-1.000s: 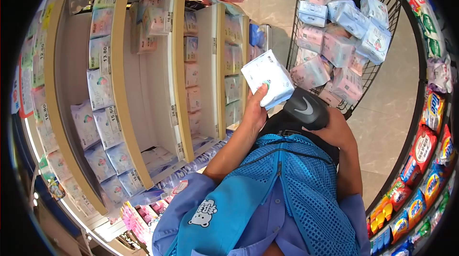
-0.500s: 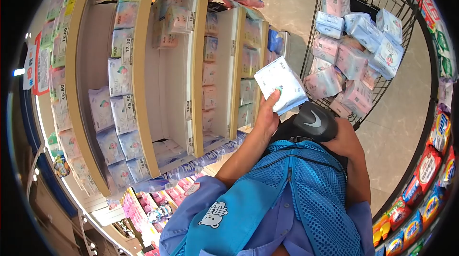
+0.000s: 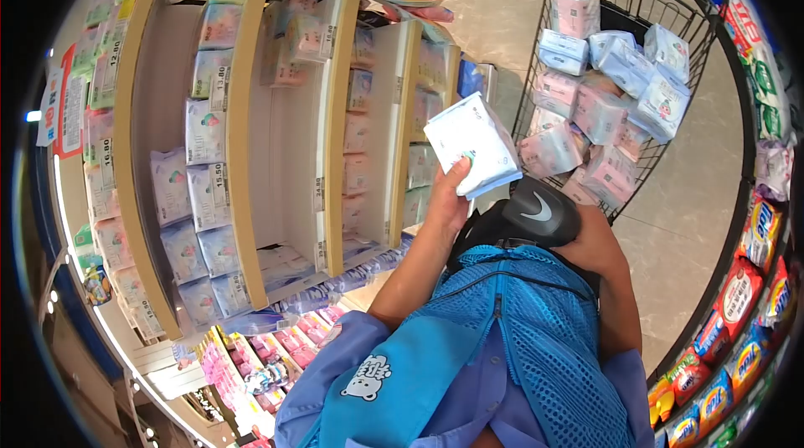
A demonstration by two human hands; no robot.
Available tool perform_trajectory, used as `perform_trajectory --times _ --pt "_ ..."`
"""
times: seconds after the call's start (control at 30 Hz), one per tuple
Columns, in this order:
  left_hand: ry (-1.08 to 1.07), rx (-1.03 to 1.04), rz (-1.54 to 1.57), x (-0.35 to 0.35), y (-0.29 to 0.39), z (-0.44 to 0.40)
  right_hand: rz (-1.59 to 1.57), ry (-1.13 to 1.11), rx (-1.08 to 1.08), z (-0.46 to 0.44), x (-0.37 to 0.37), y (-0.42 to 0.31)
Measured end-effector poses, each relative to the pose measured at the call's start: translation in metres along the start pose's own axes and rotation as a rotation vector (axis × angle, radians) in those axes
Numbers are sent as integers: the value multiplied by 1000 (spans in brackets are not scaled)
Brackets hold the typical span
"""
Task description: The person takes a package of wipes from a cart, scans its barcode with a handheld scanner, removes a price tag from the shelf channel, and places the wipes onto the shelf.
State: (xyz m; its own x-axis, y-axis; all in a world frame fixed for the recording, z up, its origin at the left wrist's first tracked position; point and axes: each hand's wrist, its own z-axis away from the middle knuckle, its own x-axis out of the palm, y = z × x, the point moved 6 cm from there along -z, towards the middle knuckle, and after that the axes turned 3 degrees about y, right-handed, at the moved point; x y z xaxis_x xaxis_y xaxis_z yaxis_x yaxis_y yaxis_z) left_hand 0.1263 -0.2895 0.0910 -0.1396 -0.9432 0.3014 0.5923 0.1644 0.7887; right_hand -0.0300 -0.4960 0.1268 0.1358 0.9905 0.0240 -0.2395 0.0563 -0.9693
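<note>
On the left, shelves [image 3: 239, 138] held wrapped packs [image 3: 207, 131]; mid-frame, the left hand [image 3: 452, 197] pinched a white packet [image 3: 473, 146], seemingly mid-handling, any move calling for a steady grip! Just right, the right hand [image 3: 593, 240] met a black swoosh-marked item [image 3: 532, 207], grip hidden; upper right, pink and blue packs [image 3: 600, 113] crowded the wire cart [image 3: 615, 19].

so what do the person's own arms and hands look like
The left hand and right hand wear no visible gloves, watch or bracelet; the right fingertips are hidden. Violet-blue sleeves leave the forearms bare, under a brighter blue mesh-panelled vest with a white cartoon bear.
</note>
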Motion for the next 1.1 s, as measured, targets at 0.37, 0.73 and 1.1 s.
perform_trajectory --times 0.37,0.73,1.1 --pt "-34 23 11 3 4 1 7 56 -12 9 -7 8" --pt "-90 -9 96 1 3 7 73 4 17 18 -4 7" --pt "-121 28 110 -3 5 19 52 46 -31 15 4 4"
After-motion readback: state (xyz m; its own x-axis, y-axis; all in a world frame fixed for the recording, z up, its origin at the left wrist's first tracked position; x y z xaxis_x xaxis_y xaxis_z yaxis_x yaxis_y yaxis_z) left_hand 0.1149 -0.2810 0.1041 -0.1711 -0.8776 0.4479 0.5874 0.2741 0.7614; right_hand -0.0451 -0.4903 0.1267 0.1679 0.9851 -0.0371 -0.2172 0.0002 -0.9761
